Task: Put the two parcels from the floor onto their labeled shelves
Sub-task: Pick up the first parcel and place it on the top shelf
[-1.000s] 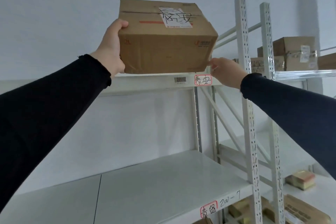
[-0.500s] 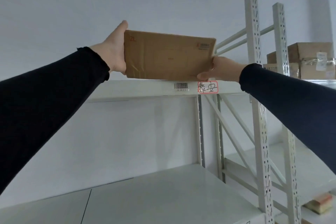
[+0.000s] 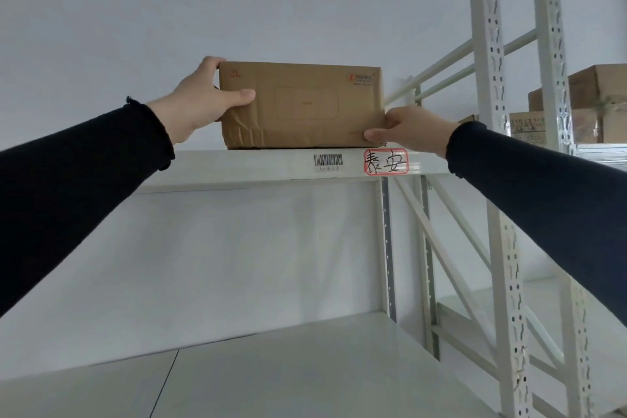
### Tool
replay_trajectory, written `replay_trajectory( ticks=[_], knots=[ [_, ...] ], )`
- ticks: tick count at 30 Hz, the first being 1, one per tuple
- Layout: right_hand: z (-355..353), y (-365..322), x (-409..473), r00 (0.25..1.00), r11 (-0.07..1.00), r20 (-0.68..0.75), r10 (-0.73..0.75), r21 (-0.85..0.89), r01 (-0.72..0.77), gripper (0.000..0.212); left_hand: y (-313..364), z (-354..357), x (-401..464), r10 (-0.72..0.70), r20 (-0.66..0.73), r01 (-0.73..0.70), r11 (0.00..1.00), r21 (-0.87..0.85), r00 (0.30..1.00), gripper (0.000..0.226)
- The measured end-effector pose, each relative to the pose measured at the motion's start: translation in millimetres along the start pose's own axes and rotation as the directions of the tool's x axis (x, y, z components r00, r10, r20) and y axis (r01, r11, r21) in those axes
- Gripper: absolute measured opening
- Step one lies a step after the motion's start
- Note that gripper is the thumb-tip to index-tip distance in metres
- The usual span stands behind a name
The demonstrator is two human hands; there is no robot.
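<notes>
A brown cardboard parcel (image 3: 305, 105) rests on the top white shelf (image 3: 237, 163), its dented front face toward me. My left hand (image 3: 200, 102) grips its left edge, thumb across the front. At the lower right corner my right hand (image 3: 403, 129) pinches the box. On the shelf's front beam, just under the parcel, are a barcode sticker (image 3: 327, 161) and a red-framed handwritten label (image 3: 386, 161). The parcel's top and its own label are hidden from this low angle.
A wide white lower shelf (image 3: 288, 373) lies below. Perforated white uprights (image 3: 488, 112) and diagonal braces stand to the right. Other cardboard boxes (image 3: 597, 102) sit on the neighbouring rack's top shelf at the far right.
The parcel has come down from tilted above the shelf edge to flat on the top shelf. Both hands stayed on it; my left thumb now lies across its front.
</notes>
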State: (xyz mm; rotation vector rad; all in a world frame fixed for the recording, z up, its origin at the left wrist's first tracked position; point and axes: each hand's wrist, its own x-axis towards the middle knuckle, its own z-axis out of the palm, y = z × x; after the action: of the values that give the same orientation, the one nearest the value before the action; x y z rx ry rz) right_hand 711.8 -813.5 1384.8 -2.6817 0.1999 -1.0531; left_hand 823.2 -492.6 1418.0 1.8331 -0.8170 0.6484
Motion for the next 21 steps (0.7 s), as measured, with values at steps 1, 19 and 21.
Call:
replay_trajectory(
  ticks=[1,19,21],
  knots=[
    [2.5,1.5,1.7,1.000,1.000,-0.004,0.005,0.008,-0.005,0.063,-0.2,1.9,-0.1,0.001,0.003,-0.001,1.000,0.005,1.000,0.070],
    [35.8,9.8,72.6,0.979,0.982,0.089,0.186,-0.005,-0.186,0.038,-33.4,31.2,54.3,-0.187,0.061,0.165,0.952,0.259,0.980,0.068],
    [37.3,8.3,72.7,0.976,0.979,0.091,0.199,0.016,-0.201,0.036,-35.1,32.0,52.6,-0.207,0.053,0.183,0.938,0.294,0.977,0.071]
  ],
)
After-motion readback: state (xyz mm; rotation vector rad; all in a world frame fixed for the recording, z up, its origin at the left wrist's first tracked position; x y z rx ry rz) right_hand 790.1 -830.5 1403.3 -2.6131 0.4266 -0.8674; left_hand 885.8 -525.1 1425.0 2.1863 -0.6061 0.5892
